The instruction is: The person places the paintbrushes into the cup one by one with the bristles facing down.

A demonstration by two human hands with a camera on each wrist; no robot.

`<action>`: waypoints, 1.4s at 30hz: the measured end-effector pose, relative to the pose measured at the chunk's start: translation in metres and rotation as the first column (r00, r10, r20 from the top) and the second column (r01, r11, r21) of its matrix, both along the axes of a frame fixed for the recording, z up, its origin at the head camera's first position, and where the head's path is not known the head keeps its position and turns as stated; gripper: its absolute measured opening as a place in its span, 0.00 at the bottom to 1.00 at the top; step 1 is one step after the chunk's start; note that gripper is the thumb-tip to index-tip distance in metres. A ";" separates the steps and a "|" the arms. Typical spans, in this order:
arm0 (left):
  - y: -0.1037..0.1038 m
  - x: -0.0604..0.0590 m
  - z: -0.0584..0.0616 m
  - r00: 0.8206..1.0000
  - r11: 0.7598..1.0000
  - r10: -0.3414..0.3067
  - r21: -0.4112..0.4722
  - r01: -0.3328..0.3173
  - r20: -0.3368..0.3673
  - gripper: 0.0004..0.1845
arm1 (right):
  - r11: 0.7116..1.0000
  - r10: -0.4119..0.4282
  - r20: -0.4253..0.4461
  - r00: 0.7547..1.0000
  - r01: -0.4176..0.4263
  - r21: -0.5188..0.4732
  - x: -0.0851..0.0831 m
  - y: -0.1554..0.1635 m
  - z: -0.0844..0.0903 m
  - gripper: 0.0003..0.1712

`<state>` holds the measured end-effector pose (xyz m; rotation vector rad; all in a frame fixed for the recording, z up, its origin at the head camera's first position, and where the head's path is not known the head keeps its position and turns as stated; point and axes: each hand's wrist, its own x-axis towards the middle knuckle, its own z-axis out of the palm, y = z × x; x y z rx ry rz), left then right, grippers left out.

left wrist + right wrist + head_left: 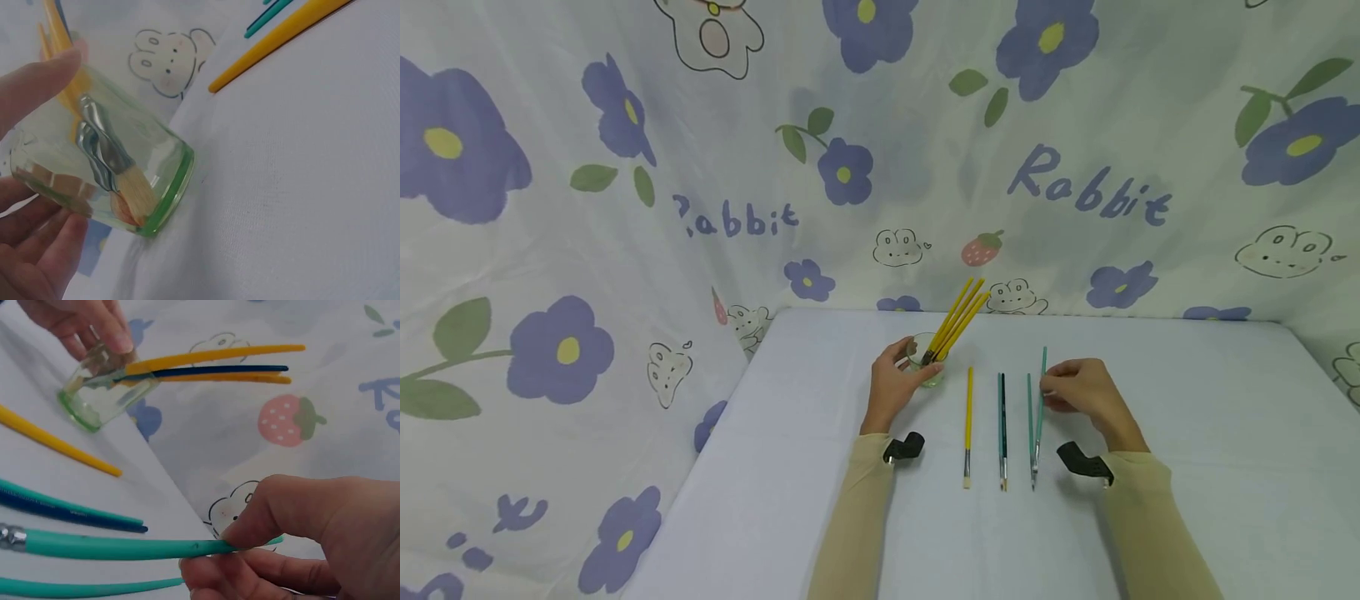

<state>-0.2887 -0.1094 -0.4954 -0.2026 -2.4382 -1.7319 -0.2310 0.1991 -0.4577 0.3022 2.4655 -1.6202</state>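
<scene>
A small clear glass [929, 360] with a green-tinted base stands at the back middle of the white table [1187, 467]. Several yellow-handled paintbrushes [958, 319] lean in it, bristles down [134, 197]. My left hand [904, 367] grips the glass, thumb [37, 81] on its rim and the other fingers [44, 244] against its side. My right hand [1049, 393] pinches the thin handle end of a teal paintbrush [125, 548] between thumb and fingers. That brush's tip points toward me.
On the table between my hands lie a yellow brush [967, 425], a dark blue and teal pair [1002, 429] and another teal brush [1030, 421], all lengthwise. Flower-print cloth [625, 250] hangs behind and on the left.
</scene>
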 end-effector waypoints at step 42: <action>0.000 0.001 0.002 1.000 1.000 -0.005 0.013 0.005 0.013 0.46 | 0.744 -0.251 -0.122 0.960 0.110 -0.659 -0.009 -0.029 0.041 0.05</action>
